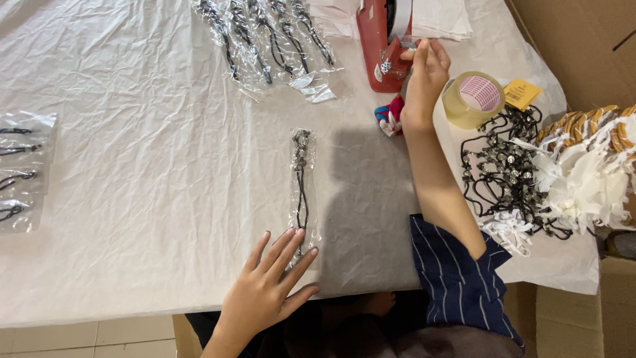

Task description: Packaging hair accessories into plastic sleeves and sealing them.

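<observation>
A: We note the left hand (265, 292) lying flat at the near edge of the worktop (132, 199), fingers (291, 248) spread apart, tips pressing the lower end of a clear sleeve with a black beaded cord (303, 182) inside. That sleeve lies alone mid-worktop, lengthwise away from us.

B: And the right hand (424, 73)?

A: Reached out to the red tape dispenser (379, 46) at the far edge. Its fingers are pinched together at the tape end, as far as we can see; the strip itself is too thin for us to make out.

B: How far along do we judge the work?

A: Partway. We count a fan of sleeved cords (265, 36) at the far edge and another batch of sleeved cords (20, 172) at the left edge, all bagged. The one under the left hand seems bagged but not yet sealed; that is our reading.

B: What remains?

A: A tangled heap of loose cords (503, 166) to the right, beside a tape roll (472, 98) and a pile of white and tan cords (589, 166). We judge plenty is left.
</observation>
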